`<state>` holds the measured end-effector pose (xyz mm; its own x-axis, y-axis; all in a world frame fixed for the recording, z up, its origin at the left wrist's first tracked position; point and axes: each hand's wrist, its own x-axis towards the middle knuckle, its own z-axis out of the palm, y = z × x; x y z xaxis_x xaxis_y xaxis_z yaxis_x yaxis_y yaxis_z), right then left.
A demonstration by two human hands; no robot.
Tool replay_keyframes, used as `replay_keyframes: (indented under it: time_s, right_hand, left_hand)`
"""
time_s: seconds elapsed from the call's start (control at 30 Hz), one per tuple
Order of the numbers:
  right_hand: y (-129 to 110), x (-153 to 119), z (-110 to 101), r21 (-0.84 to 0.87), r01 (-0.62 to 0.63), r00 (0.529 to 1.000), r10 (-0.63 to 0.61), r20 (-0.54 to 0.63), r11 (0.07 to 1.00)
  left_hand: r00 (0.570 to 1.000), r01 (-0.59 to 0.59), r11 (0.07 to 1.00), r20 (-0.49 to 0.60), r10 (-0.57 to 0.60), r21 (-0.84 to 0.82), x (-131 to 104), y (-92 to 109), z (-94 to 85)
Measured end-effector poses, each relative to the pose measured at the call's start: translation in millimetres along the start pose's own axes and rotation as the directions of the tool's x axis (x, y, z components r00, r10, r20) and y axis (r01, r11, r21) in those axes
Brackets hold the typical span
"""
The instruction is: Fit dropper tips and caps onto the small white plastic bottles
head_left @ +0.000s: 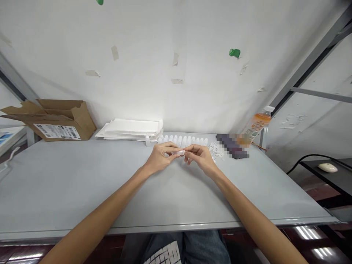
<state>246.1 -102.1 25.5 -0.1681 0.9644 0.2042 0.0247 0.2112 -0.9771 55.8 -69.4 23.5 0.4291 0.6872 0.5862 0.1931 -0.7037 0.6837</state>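
Over the table, my left hand (162,156) pinches a small white plastic bottle (180,152), which lies sideways between thumb and fingers. My right hand (202,157) is closed at the bottle's right end, thumb and forefinger pressed there; any small part between those fingertips is too small to make out. Just behind my hands stands a row of similar white bottles (189,140), partly covered by my fingers. One separate bottle (147,140) with a thin tip stands to the left of the row. Beside my right hand lies a loose pile of thin white pieces (216,149).
At the back left are an open cardboard box (66,119) and a stack of white sheets (132,128). A drink bottle (257,124) and a blurred dark flat object (232,145) are at the back right. The white wall (165,102) rises directly behind the grey table (82,190).
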Motion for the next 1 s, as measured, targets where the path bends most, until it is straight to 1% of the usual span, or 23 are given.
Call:
replay_keyframes:
  time_s: [0.07, 0.1, 0.17, 0.27, 0.33, 0.37, 0.43, 0.53, 0.63, 0.83, 0.93, 1.0]
  right_hand:
    - [0, 0, 0, 0.024, -0.011, 1.000, 0.011, -0.012, 1.000]
    - [-1, 1, 0, 0.029, -0.011, 1.000, 0.012, -0.017, 1.000]
    - [-2, 1, 0, 0.015, 0.002, 1.000, -0.001, -0.030, 1.000]
    - [-3, 2, 0, -0.059, 0.054, 0.996, -0.058, -0.066, 0.997]
    - [-3, 2, 0, -0.105, 0.085, 0.990, -0.095, -0.100, 0.991]
    - [-3, 2, 0, -0.121, 0.094, 0.987, -0.108, -0.115, 0.988]
    - [-3, 1, -1, -0.141, 0.096, 0.988, -0.111, -0.109, 0.985]
    - [-3, 0, -2, -0.138, 0.075, 0.996, -0.080, -0.032, 0.988]
    - [-4, -1, -2, -0.117, 0.064, 0.998, -0.064, 0.002, 0.991]
    - [-6, -1, -2, -0.046, 0.041, 0.999, -0.041, 0.003, 0.998]
    - [-5, 0, -2, -0.052, 0.027, 1.000, -0.027, -0.008, 0.998]
    - [-3, 0, -2, -0.082, 0.026, 1.000, -0.027, -0.016, 0.996]
  left_hand:
    - [0.999, -0.043, 0.998, -0.015, 0.044, 0.034, 0, 2, 1.0]
    - [0.999, -0.047, 0.998, -0.018, 0.048, 0.037, 0, 3, 1.3]
    - [1.000, -0.011, 1.000, -0.010, 0.011, 0.009, 0, 5, 1.4]
    - [0.990, 0.139, 0.988, 0.010, -0.139, -0.069, 2, 7, 0.3]
    - [0.967, 0.255, 0.959, 0.045, -0.251, -0.127, 3, 6, -1.0]
    - [0.955, 0.297, 0.941, 0.070, -0.289, -0.161, 4, 5, -1.8]
    - [0.939, 0.342, 0.910, 0.130, -0.320, -0.234, 5, 4, -3.7]
    - [0.930, 0.365, 0.875, 0.172, -0.326, -0.318, 6, 5, -7.0]
    - [0.925, 0.376, 0.866, 0.186, -0.331, -0.331, 6, 5, -9.2]
    - [0.930, 0.356, 0.904, 0.186, -0.317, -0.237, 5, 4, -9.5]
    - [0.929, 0.355, 0.919, 0.175, -0.327, -0.172, 5, 4, -8.7]
    - [0.937, 0.331, 0.938, 0.155, -0.314, -0.105, 4, 4, -7.6]
